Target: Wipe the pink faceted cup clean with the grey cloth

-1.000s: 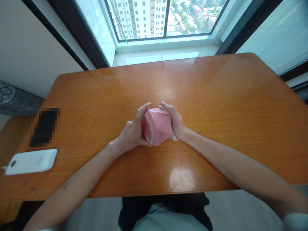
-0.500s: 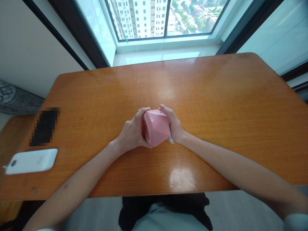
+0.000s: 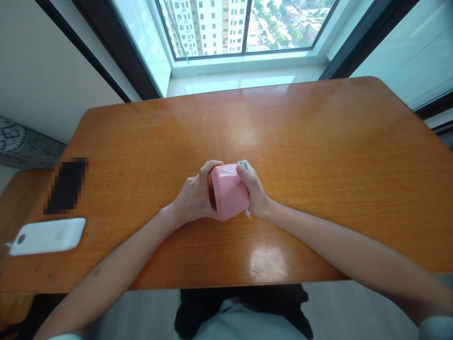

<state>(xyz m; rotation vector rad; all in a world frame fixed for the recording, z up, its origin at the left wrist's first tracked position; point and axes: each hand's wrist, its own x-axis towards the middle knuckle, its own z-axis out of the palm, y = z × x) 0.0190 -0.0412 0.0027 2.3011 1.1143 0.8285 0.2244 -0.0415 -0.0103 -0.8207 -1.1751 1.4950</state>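
Note:
A glossy pink faceted container [image 3: 230,193], like a small pot or cup, is held tilted on its side above the table in front of me. My left hand [image 3: 196,194] is wrapped around its left end, thumb below and fingers over the top. Against its right side is my right hand [image 3: 257,192], closed on a crumpled white cloth or tissue [image 3: 242,164] that is pressed to the pink surface. Bits of the white material stick out above and below the right hand; the rest is hidden by the palm.
The wooden table [image 3: 318,137] spans the view. Near its left edge lie a white phone-like slab [image 3: 49,236] and a blurred-out dark rectangle [image 3: 66,185]. A window [image 3: 244,28] stands behind the far edge.
The pink container has turned slightly between my hands. My right hand has shifted a little over its surface, and more of the white material shows at the thumb.

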